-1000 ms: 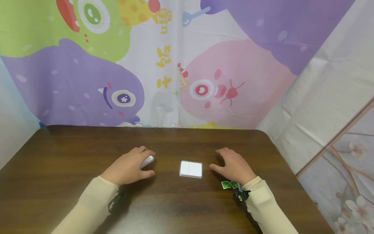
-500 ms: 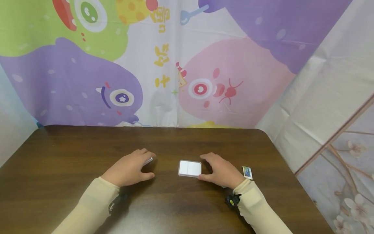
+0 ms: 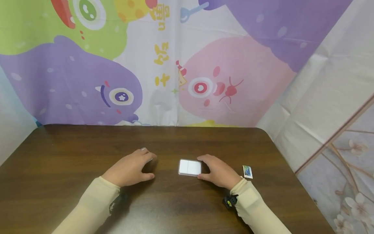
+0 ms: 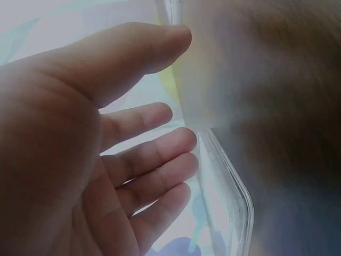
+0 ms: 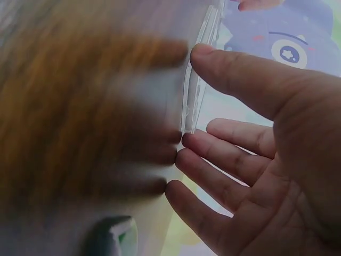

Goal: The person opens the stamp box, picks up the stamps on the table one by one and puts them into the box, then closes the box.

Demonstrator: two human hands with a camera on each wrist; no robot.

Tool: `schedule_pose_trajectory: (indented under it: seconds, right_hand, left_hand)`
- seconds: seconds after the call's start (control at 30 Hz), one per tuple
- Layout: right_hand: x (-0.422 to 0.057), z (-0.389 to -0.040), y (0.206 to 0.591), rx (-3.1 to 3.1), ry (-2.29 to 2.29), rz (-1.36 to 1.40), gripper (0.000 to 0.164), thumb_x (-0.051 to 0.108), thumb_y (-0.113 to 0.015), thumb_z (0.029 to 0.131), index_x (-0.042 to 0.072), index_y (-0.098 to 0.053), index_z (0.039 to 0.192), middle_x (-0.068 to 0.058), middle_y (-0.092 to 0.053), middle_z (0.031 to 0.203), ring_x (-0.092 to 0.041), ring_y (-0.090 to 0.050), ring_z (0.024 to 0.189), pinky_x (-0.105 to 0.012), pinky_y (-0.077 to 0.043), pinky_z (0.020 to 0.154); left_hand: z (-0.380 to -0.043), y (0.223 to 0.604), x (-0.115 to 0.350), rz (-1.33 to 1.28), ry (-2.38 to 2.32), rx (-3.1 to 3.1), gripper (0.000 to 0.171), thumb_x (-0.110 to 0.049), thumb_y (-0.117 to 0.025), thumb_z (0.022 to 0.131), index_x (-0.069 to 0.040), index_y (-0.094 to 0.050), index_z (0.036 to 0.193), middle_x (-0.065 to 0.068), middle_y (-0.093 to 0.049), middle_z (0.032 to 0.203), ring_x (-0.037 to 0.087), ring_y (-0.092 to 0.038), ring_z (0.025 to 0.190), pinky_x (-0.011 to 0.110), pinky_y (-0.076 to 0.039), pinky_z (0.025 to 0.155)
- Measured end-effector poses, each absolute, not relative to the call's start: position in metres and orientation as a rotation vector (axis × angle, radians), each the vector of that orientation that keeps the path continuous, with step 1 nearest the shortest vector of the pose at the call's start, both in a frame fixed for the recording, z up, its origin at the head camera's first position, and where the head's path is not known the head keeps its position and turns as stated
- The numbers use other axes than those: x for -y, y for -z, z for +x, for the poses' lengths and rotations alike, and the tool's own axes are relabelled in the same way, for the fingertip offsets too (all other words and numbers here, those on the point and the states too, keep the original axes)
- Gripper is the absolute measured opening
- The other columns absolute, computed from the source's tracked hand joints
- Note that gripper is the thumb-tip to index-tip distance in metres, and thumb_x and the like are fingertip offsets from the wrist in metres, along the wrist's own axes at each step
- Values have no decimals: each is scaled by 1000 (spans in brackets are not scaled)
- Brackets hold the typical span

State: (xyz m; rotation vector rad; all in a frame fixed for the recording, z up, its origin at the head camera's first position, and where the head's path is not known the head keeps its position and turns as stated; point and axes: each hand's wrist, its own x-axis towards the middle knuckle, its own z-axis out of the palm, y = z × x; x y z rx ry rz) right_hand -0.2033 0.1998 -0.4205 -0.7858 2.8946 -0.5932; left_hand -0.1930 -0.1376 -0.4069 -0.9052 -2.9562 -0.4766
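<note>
A flat clear plastic case point(image 3: 190, 167) with a white inside lies on the brown table point(image 3: 172, 204). My right hand point(image 3: 220, 172) spans its right side, thumb at the near corner and fingers at the far one. In the right wrist view, the thumb and a fingertip sit at opposite ends of the clear case's edge point(image 5: 193, 90). My left hand point(image 3: 131, 167) stands over a second clear case, mostly hidden behind the fingers in the head view. The left wrist view shows this second case point(image 4: 234, 192) beside the fingertips, the thumb held apart from it.
A small stamp-like picture point(image 3: 247, 172) lies right of my right wrist. In the right wrist view, a green-and-white piece point(image 5: 126, 234) lies near the little finger. A cartoon-printed cloth point(image 3: 163, 107) hangs behind the table's far edge.
My right hand has moved left to the edge of the middle case. The stamp-like picture has come into view, while two green squares are now hidden. Less of the left case shows.
</note>
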Motion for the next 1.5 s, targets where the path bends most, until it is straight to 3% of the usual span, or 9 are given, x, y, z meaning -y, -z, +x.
schedule_pose_trajectory:
  seconds: [0.83, 1.13, 1.5]
  right_hand:
    - [-198, -199, 418, -2909, 490, -842, 53, 28, -82, 90, 9, -63, 137, -7, -65, 136, -25, -61, 124, -45, -51, 102]
    - [-195, -198, 417, -2893, 465, -900, 51, 30, -82, 90, 11, -65, 134, -5, -67, 128, -20, -64, 115, -42, -54, 97]
    - [-189, -192, 415, -2868, 412, -975, 50, 33, -81, 91, 12, -65, 134, -4, -67, 129, -20, -63, 117, -42, -54, 98]
  left_hand:
    - [-189, 404, 133, -919, 472, 2925, 58, -35, -85, 84, -8, -65, 131, 4, -63, 121, 23, -62, 113, 44, -53, 97]
    - [-187, 401, 129, -959, 449, 2870, 59, -36, -85, 83, -7, -66, 130, 5, -66, 118, 24, -62, 111, 43, -51, 100]
    - [-184, 399, 122, -968, 406, 2875, 57, -38, -85, 82, -10, -66, 129, 2, -65, 114, 23, -63, 108, 43, -54, 93]
